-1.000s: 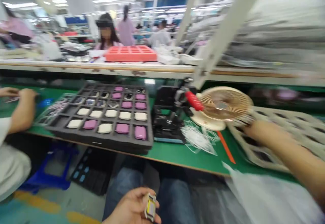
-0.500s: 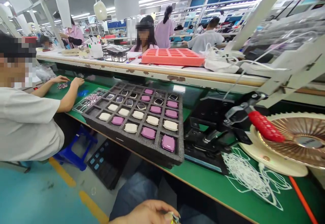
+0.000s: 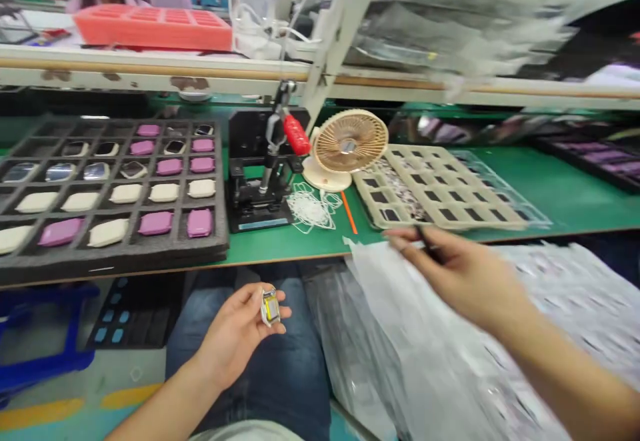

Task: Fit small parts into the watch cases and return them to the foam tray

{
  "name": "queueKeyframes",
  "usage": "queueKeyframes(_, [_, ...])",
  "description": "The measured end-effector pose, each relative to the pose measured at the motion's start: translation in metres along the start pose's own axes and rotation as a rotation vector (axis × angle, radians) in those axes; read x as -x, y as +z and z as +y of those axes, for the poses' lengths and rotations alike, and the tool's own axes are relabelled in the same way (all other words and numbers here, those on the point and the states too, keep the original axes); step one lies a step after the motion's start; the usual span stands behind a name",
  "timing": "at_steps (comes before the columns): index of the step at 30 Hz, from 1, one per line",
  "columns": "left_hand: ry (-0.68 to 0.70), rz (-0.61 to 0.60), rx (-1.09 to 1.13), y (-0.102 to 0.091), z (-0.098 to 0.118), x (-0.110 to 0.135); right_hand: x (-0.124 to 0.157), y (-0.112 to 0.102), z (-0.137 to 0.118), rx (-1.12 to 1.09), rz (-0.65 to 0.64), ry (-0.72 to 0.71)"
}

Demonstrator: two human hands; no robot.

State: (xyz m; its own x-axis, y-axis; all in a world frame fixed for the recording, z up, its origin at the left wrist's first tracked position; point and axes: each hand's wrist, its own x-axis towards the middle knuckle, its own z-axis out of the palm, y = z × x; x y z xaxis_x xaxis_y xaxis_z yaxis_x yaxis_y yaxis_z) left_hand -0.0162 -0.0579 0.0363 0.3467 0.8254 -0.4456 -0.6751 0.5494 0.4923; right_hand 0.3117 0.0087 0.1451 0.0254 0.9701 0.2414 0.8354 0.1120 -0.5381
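left hand: fingertips clamped on yellow-faced part, below the press | right hand: fingers pinching thin dark tool, right of the press | risk: loose fingertip hold, part may drop

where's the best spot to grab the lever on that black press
Probably the red grip at the lever's end, closing around it from the front. It slants up and out above the black press with open space in front and below. The beige fan stands close on its right, so coming in from that side looks cramped.
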Motion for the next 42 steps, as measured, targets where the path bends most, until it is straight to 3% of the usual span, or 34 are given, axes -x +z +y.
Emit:
queueKeyframes(2, [-0.003,0.019,-0.028,0.011,-0.007,-0.005,0.043,0.020,-0.028,-0.180,-0.157,0.000])
queueKeyframes(4, [0.007,0.035,-0.042,0.021,-0.014,-0.007,0.071,0.038,-0.052,-0.308,-0.227,-0.068])
queueKeyframes(7, [0.033,0.044,-0.051,0.030,-0.023,-0.008,0.091,0.056,-0.070,-0.439,-0.287,-0.138])
queueKeyframes(10, [0.073,0.049,-0.067,0.034,-0.029,-0.006,0.095,0.065,-0.072,-0.507,-0.311,-0.081])
queueKeyframes(14, [0.174,0.086,-0.102,0.035,-0.035,-0.003,0.094,0.074,-0.072,-0.620,-0.358,0.176])
queueKeyframes(20, [0.472,0.078,-0.119,0.034,-0.042,-0.001,0.095,0.087,-0.076,-1.006,-0.580,0.718])
queueKeyframes(23, [0.546,0.057,-0.130,0.033,-0.044,0.001,0.096,0.092,-0.078,-1.171,-0.663,0.838])
queueKeyframes(28, [0.637,0.007,-0.176,0.031,-0.046,0.002,0.100,0.093,-0.084,-1.336,-0.723,0.875])
queueKeyframes(39, [0.772,-0.010,-0.233,0.030,-0.052,0.001,0.104,0.098,-0.088,-1.438,-0.702,0.864])
queueKeyframes(42, [0.797,0.003,-0.257,0.028,-0.054,0.002,0.106,0.102,-0.089,-1.420,-0.638,0.841])
